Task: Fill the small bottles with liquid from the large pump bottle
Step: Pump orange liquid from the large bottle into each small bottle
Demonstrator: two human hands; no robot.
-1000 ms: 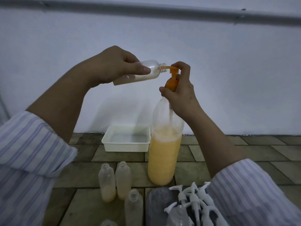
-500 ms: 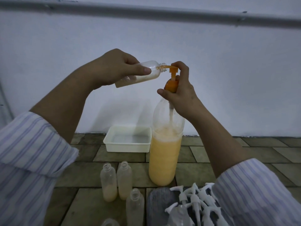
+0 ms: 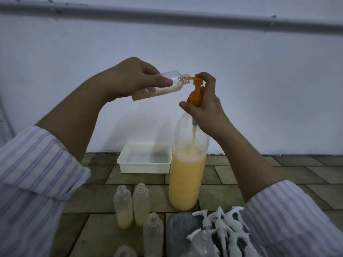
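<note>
A tall clear pump bottle [image 3: 187,180] of orange liquid stands on the tiled floor, its orange pump head [image 3: 196,89] raised. My right hand [image 3: 206,106] grips the pump collar, one finger curled over the pump top. My left hand [image 3: 130,78] holds a small clear bottle [image 3: 167,86] almost on its side, its mouth around the pump spout. A little pale liquid lies along the small bottle's lower side. Two small bottles [image 3: 123,208] [image 3: 141,204] stand on the floor with liquid in them. A third small bottle [image 3: 153,230] in front looks empty.
A white rectangular tray [image 3: 144,166] sits by the wall behind the pump bottle. A pile of white pump caps [image 3: 220,227] lies on a grey cloth at the lower right. More small bottles [image 3: 125,253] show at the bottom edge. A white wall rises close behind.
The pump head has risen a little under my right hand. The small bottle stays on the spout, and both hands have barely shifted.
</note>
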